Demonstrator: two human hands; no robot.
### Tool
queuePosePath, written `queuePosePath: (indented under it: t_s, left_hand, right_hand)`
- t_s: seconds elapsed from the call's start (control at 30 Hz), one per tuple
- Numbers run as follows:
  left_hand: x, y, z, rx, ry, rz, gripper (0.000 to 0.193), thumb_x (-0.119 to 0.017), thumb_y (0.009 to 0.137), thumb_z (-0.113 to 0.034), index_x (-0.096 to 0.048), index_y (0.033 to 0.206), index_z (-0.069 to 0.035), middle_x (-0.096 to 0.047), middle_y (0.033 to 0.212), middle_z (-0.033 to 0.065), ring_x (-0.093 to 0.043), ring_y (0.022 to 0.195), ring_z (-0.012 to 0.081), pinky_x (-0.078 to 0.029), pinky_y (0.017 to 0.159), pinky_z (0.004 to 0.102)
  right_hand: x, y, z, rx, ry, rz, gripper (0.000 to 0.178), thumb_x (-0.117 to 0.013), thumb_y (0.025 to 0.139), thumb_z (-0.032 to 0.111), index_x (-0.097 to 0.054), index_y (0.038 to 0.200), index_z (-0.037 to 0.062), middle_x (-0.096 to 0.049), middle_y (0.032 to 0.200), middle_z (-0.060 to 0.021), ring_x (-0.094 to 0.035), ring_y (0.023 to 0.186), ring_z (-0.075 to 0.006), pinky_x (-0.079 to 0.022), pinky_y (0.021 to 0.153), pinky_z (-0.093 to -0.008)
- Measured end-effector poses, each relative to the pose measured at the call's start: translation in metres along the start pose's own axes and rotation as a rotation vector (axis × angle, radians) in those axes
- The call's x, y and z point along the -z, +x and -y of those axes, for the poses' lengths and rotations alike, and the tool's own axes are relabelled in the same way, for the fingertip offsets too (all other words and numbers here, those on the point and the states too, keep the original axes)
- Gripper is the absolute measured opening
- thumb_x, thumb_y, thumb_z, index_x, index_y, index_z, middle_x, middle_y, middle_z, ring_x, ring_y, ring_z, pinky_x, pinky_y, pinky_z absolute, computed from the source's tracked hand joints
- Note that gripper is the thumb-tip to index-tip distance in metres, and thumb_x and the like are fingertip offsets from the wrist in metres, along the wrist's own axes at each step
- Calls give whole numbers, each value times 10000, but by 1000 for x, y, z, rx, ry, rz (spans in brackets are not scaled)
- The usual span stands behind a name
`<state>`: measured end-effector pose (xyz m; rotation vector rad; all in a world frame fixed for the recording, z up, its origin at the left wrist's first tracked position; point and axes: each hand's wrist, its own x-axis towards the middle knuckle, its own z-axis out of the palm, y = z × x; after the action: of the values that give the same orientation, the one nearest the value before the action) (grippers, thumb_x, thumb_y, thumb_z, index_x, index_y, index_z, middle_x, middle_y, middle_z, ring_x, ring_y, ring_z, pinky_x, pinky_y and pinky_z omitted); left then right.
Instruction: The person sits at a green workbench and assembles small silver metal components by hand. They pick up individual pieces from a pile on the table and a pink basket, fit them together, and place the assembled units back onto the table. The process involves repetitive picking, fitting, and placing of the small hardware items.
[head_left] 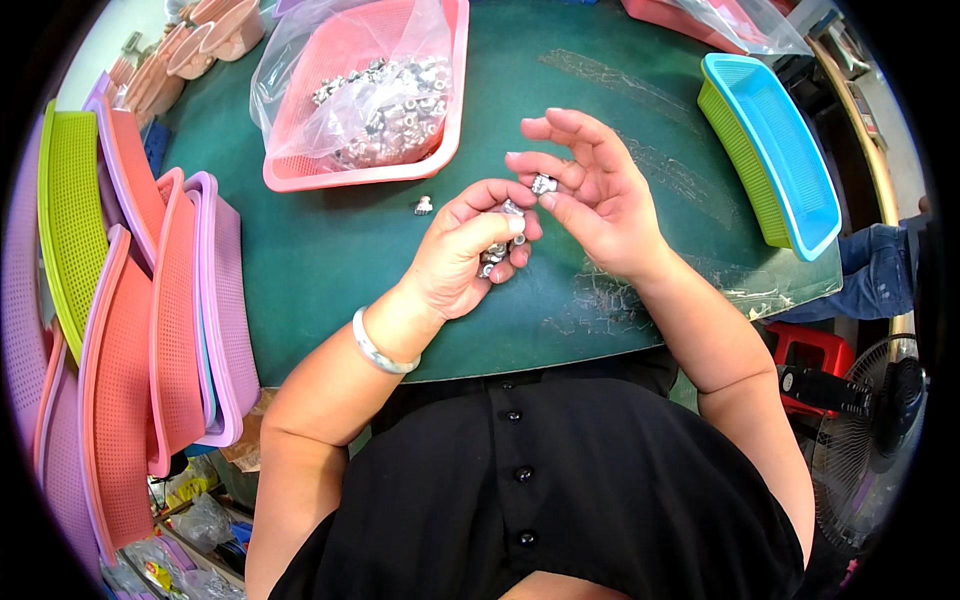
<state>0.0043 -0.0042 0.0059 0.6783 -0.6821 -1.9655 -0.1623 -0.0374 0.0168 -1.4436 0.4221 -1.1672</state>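
My left hand, with a pale bangle on its wrist, is closed round several small silver metal parts. My right hand pinches one small silver metal part between thumb and forefinger, its other fingers raised and spread. Both hands are close together above the green table, near its front edge. A single similar part lies on the tabletop left of my left hand. Beyond it, a pink basket holds a clear plastic bag with many more of these parts. Their exact kind is too small to tell.
Stacked purple, orange and green baskets stand along the left side. A blue and green basket sits on the table's right part. At the back left are peach baskets. A black fan and a red stool stand at right.
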Motion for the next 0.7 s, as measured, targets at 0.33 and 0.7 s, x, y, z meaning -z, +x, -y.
queuePosePath:
  t_s: [0.33,0.7]
  left_hand:
    - [-7,3,7,-118,199,-275,113,-625,803,-107,-573,898,-75,-548,702,-21,-469,553,38,-344,446,165]
    - [-3,4,11,-526,631,-244,79,-585,807,9,-589,869,-39,-513,689,-73,-387,561,-18,-290,475,142]
  right_hand:
    - [-9,-3,-4,120,-222,100,764,-382,756,-204,-107,1393,116,-282,1363,-176,-458,1173,-278,-410,926,-339]
    - [-7,-1,-8,101,-67,44,735,-358,773,-198,-93,1391,101,-294,1341,-185,-440,1184,-299,-386,960,-354]
